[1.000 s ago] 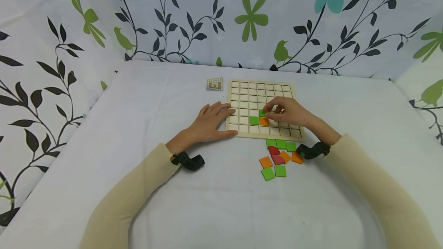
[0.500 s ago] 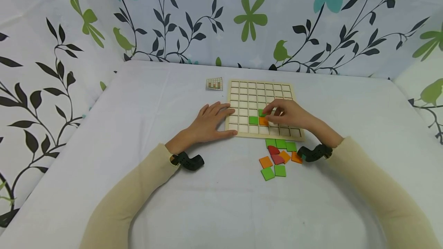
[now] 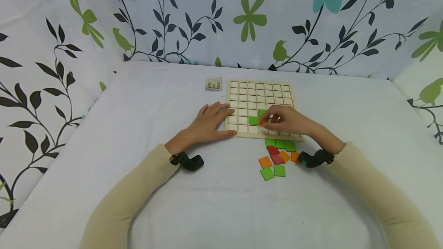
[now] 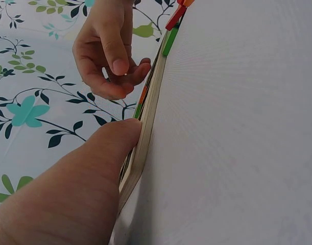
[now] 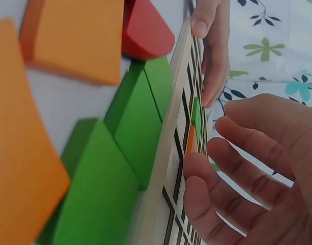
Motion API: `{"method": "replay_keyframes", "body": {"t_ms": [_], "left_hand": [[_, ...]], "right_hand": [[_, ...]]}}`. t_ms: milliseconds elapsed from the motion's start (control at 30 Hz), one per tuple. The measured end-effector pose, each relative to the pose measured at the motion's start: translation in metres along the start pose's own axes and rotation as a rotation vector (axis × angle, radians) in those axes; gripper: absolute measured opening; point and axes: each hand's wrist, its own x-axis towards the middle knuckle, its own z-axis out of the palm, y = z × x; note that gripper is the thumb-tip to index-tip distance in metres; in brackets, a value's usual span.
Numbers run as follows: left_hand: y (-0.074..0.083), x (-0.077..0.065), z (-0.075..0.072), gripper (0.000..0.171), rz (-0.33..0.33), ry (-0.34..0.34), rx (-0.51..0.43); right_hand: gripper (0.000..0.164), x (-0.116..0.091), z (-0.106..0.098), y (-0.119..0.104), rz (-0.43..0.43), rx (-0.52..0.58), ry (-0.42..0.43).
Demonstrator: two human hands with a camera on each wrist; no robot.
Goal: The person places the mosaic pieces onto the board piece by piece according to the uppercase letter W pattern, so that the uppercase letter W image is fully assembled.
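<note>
A pale wooden grid board [image 3: 243,91] lies flat, with a green square tile [image 3: 253,120], an orange square tile [image 5: 190,139] and another green tile [image 3: 261,112] set in its cells. My left hand [image 3: 212,124] rests spread on the board's left edge, its thumb [image 4: 126,131] against the rim in the left wrist view. Over the orange tile hovers my right hand [image 3: 288,119], fingers loosely curved and holding nothing in the right wrist view. Its fingertips hide part of that tile in the head view.
Below the board lie loose pieces: several green squares [image 3: 280,144], orange squares [image 3: 265,162] and two red rounded pieces [image 3: 273,150]. A small printed grid card [image 3: 214,84] sits left of the board's far corner. White cloth [image 3: 207,210] covers the table.
My right hand has shifted slightly toward me, from beside the upper green tile to over the orange tile, exposing more of the green one. The left hand stays in place.
</note>
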Motion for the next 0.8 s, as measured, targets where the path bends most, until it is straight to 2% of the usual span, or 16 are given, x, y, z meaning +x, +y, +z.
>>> {"method": "replay_keyframes", "body": {"t_ms": [267,533,800], "left_hand": [[-0.001,0.001,0.001,0.073,-0.006,-0.009,0.012],[-0.002,0.002,0.002,0.073,-0.017,-0.015,0.010],[-0.002,0.002,0.002,0.073,-0.023,-0.012,0.014]], "right_hand": [[0.016,-0.003,0.004,-0.008,-0.067,-0.004,-0.026],[0.013,-0.007,0.007,-0.020,-0.020,0.030,-0.101],[0.015,-0.008,0.008,-0.027,-0.060,0.019,-0.180]]}}
